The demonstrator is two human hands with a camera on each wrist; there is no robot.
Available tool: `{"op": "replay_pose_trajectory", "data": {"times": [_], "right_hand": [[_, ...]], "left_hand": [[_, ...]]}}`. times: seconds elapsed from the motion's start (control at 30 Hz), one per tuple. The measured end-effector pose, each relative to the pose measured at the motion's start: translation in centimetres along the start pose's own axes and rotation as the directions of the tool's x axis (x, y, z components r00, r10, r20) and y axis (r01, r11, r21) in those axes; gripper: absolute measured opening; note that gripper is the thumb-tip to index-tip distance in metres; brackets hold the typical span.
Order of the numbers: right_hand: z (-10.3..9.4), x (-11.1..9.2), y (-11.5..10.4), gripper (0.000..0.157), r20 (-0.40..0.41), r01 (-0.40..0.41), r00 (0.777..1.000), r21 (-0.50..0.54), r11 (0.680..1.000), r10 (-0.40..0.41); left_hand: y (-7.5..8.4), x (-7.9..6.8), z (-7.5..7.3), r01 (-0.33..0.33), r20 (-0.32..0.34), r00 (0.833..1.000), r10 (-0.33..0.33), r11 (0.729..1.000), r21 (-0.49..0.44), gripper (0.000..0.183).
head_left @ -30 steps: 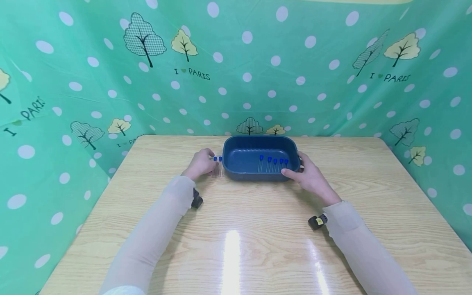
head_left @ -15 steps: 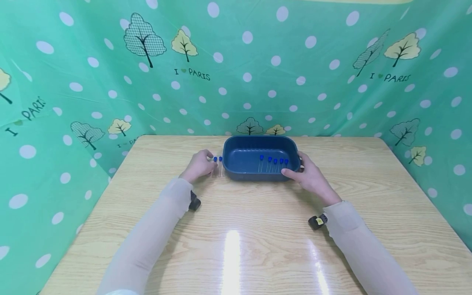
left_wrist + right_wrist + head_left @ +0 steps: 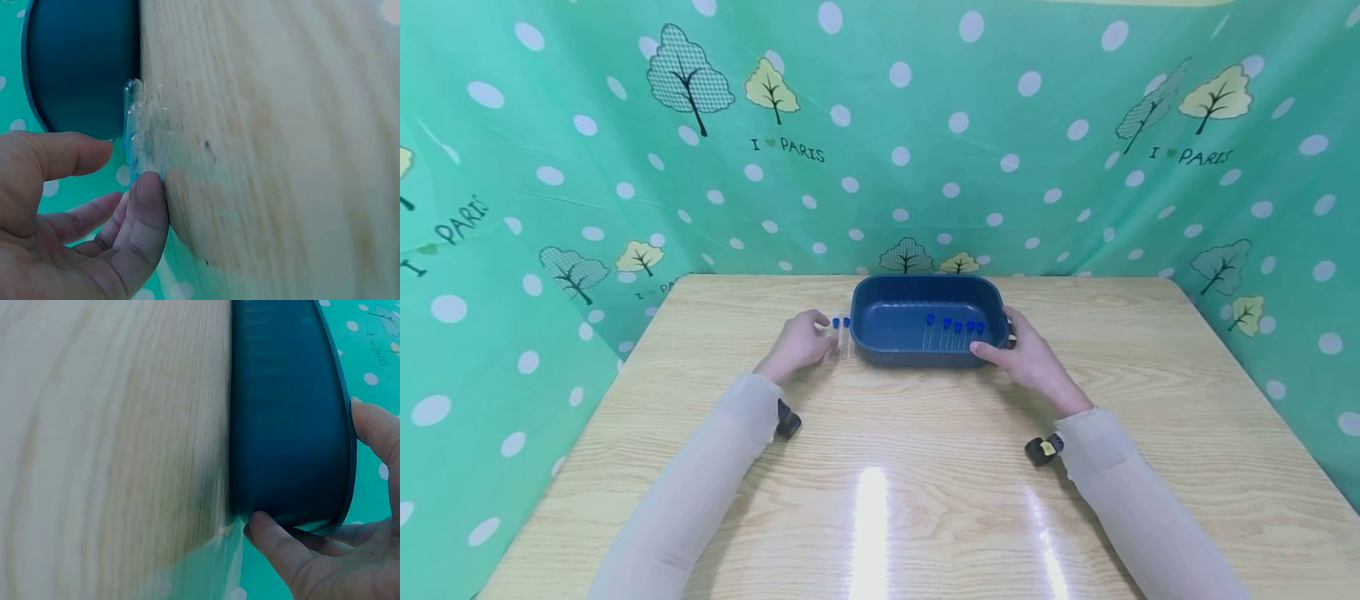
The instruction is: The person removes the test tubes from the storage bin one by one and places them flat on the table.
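Note:
A dark blue plastic basin [image 3: 887, 359] stands toward the back of the table. Inside it, on the right, lean several thin clear test tubes with blue caps [image 3: 930, 319]. Just left of the basin, more capped test tubes [image 3: 845, 340] lie side by side; their rounded ends [image 3: 139, 141] show in the left wrist view. My left hand [image 3: 797, 343] is beside these tubes, thumb apart from the loosely bent fingers, with fingertips close to the outermost tube. My right hand [image 3: 1032, 360] grips the basin's right end, its thumb over the rim and fingers against the outer side.
The wooden table [image 3: 925, 467] stretches from the basin toward me, with bright light reflections on it. Behind and at both sides hangs a green dotted curtain [image 3: 925, 175] with printed trees. Black wrist cameras [image 3: 1042, 451] sit below both hands.
My left hand has drawn a little to the left and toward me, away from the tubes beside the basin. The right hand, basin and tubes have stayed in place.

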State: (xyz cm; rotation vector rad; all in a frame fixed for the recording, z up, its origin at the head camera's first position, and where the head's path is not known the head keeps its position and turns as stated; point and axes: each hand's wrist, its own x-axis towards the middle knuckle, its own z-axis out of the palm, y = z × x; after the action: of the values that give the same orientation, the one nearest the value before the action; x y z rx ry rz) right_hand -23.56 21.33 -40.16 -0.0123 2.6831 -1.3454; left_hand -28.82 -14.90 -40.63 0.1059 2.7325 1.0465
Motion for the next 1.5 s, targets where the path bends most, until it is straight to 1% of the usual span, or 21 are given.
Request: {"op": "replay_pose_trajectory", "data": {"times": [0.17,0.37,0.6,0.73,1.03,1.33,1.5], "right_hand": [[0.0,0.0,0.0,0.104,-0.003,-0.005,1.0,-0.008,1.0,0.005],[-0.1,-0.1,-0.1,0.109,-0.001,-0.005,1.0,0.001,1.0,0.005],[0.0,-0.2,-0.1,0.108,-0.001,-0.008,1.0,-0.001,1.0,0.008],[0.1,-0.1,-0.1,0.107,-0.002,-0.006,1.0,-0.002,1.0,0.006],[0.1,-0.1,0.0,0.098,-0.004,-0.012,1.0,0.007,1.0,0.012],[0.2,-0.2,-0.1,0.1,-0.001,-0.011,1.0,0.003,1.0,0.011],[0.3,-0.1,-0.1,0.1,-0.005,-0.011,1.0,0.004,1.0,0.011]], "left_hand": [[-0.2,-0.5,0.0,-0.01,0.008,1.0,0.01,1.0,-0.006,0.047],[-0.2,-0.9,0.2,-0.012,0.012,1.0,0.012,1.0,-0.01,0.045],[-0.1,-1.5,0.4,-0.029,-0.009,1.0,0.03,0.999,0.034,0.043],[0.1,-1.8,0.5,-0.039,-0.013,0.999,0.039,0.998,0.043,0.043],[0.4,-2.7,0.5,-0.074,-0.041,0.996,0.076,0.996,0.051,0.043],[0.9,-3.4,0.5,-0.104,-0.072,0.991,0.108,0.992,0.067,0.041],[1.5,-3.7,0.5,-0.131,-0.088,0.987,0.136,0.989,0.066,0.04]]}}
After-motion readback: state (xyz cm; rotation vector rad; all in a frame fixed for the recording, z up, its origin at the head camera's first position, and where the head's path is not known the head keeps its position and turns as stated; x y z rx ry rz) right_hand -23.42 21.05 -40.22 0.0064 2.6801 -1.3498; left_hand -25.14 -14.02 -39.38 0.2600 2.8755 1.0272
